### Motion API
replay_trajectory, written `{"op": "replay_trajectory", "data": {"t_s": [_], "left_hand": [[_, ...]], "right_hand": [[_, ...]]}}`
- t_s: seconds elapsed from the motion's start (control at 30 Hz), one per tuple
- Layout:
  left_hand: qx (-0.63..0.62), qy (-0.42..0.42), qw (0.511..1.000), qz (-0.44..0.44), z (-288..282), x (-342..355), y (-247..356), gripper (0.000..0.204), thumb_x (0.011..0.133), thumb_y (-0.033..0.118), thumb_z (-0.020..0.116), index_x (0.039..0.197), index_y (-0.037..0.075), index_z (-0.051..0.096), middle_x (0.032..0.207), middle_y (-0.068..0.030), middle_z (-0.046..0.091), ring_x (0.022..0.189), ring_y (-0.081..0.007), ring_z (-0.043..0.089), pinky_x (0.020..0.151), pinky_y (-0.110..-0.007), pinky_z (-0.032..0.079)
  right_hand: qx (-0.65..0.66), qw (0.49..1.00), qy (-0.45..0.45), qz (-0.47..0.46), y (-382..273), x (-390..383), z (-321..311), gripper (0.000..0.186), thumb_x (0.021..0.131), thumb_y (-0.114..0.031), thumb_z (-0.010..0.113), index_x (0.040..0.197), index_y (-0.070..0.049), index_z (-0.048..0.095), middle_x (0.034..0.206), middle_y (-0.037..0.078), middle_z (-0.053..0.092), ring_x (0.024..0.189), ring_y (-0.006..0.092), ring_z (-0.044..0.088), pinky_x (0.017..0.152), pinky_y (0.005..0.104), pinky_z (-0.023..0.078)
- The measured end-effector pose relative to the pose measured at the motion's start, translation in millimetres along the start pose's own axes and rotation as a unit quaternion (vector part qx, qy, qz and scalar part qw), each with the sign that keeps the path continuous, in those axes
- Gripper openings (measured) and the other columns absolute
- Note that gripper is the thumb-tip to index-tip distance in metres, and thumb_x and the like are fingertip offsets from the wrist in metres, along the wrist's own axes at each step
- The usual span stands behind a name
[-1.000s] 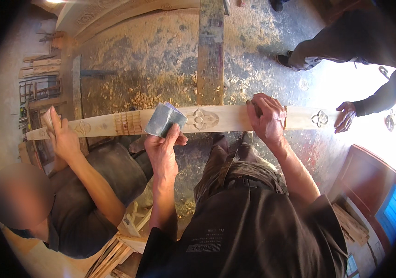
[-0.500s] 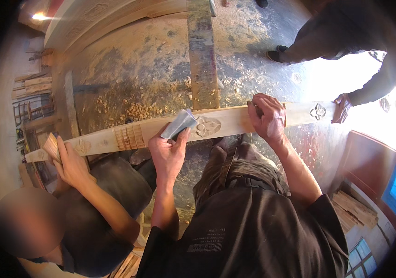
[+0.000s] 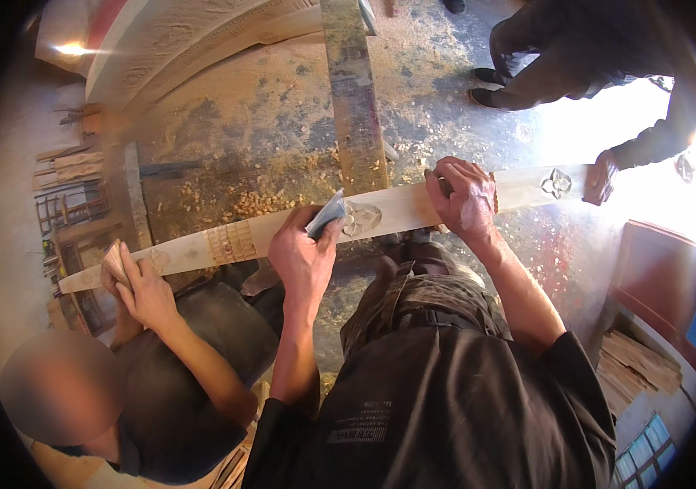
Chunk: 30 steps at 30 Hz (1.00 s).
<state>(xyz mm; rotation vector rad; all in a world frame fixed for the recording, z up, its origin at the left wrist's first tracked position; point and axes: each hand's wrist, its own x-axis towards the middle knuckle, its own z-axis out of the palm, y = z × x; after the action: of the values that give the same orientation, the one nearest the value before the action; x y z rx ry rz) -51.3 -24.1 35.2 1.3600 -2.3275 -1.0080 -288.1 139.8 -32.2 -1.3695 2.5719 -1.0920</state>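
Observation:
A long pale wooden board point(image 3: 283, 226) with carved flowers and a ridged band runs across in front of me. Between the thumb and fingers of my left hand point(image 3: 301, 254) is a folded grey sheet that looks like sandpaper point(image 3: 328, 215). It is held over the board, beside an oval flower carving point(image 3: 363, 218). My right hand point(image 3: 466, 200) is on the board farther right, its fingers curled around something small and dark, mostly hidden. Part of another ridged band shows at its edge.
At the left a co-worker's hands point(image 3: 148, 289) hold a tan folded piece point(image 3: 117, 262) at the board. Another person's hand point(image 3: 601, 178) grips its right end. Wood chips point(image 3: 258, 201) litter the floor beyond, near a long plank point(image 3: 352, 98) and large curved carved pieces point(image 3: 201, 41).
My left hand has tilted the grey sheet lower and narrower to view. My right hand has shifted slightly left. The co-worker's tan piece has moved right, and the board's left end appears lower.

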Motion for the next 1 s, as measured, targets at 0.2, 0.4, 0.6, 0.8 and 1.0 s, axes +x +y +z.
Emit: {"op": "replay_trajectory", "data": {"t_s": [0.2,0.4,0.6,0.8,1.0], "left_hand": [[-0.010,0.022,0.999,-0.038,5,-4,5,0.019,0.097,0.016,0.088,0.113,0.005,0.083,0.088,-0.0115,0.078,0.078,-0.0219,0.074,0.078,-0.037,0.057],[-0.153,0.041,0.986,-0.045,15,1,-3,0.019,0.101,0.011,0.088,0.114,-0.002,0.085,0.089,-0.0007,0.082,0.082,-0.0048,0.066,0.074,-0.030,0.055],[-0.037,0.069,0.995,-0.055,26,-3,-9,0.020,0.094,0.018,0.091,0.100,0.000,0.083,0.091,-0.0075,0.080,0.082,-0.0207,0.073,0.078,-0.040,0.056],[0.112,0.079,0.987,0.088,16,2,6,0.023,0.088,0.020,0.093,0.086,0.005,0.075,0.092,-0.0072,0.070,0.097,-0.0355,0.067,0.091,-0.051,0.051],[0.171,0.072,0.967,0.176,10,10,5,0.031,0.084,0.019,0.095,0.087,0.004,0.068,0.095,-0.0093,0.064,0.098,-0.0378,0.064,0.092,-0.052,0.050]], "right_hand": [[0.030,0.999,0.022,-0.010,1,-1,1,0.017,0.096,-0.018,0.081,0.087,-0.005,0.075,0.096,0.011,0.079,0.092,0.0361,0.076,0.087,0.0483,0.059],[0.040,0.999,0.023,-0.022,6,-2,3,0.016,0.096,-0.016,0.080,0.087,-0.004,0.075,0.097,0.012,0.080,0.094,0.0352,0.077,0.088,0.0477,0.060],[0.036,0.998,0.035,-0.026,6,-3,2,0.014,0.095,-0.016,0.082,0.087,-0.005,0.075,0.099,0.011,0.081,0.095,0.0342,0.078,0.088,0.0469,0.060],[0.016,0.999,0.036,-0.010,4,-1,2,0.016,0.093,-0.016,0.084,0.086,-0.006,0.075,0.100,0.011,0.081,0.095,0.0337,0.078,0.087,0.0471,0.060],[0.020,0.999,0.036,-0.018,3,0,4,0.016,0.092,-0.015,0.084,0.084,-0.006,0.074,0.100,0.011,0.081,0.093,0.0333,0.078,0.087,0.0465,0.061]]}}
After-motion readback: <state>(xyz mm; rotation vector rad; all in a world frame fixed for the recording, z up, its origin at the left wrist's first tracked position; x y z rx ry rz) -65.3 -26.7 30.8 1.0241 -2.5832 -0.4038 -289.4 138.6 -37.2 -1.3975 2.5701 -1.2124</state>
